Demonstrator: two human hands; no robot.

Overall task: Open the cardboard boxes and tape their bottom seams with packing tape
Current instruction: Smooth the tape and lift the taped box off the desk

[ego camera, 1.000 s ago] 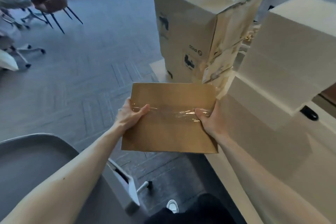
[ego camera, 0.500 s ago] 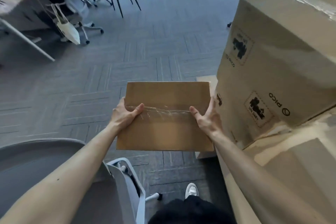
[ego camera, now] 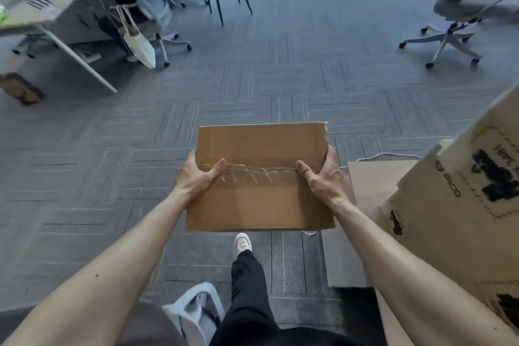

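Observation:
I hold a small brown cardboard box (ego camera: pixel 261 205) out in front of me above the carpet, its taped face up. A strip of clear packing tape (ego camera: pixel 252 175) runs across its middle seam. My left hand (ego camera: pixel 196 177) grips the box's left edge, thumb lying on the tape. My right hand (ego camera: pixel 323 177) grips the right edge, thumb on the tape's other end. The fingers of both hands are hidden under the box.
A large printed cardboard box (ego camera: pixel 463 205) rises at the right, with flat cardboard (ego camera: pixel 365 205) on the floor beside it. Office chairs (ego camera: pixel 455 8) stand at the back right and back left by a desk (ego camera: pixel 42 14). My chair's armrest (ego camera: pixel 193 314) is below.
My view has swung left, away from the stacked boxes toward the room. The small box stays gripped by both hands, now over bare carpet.

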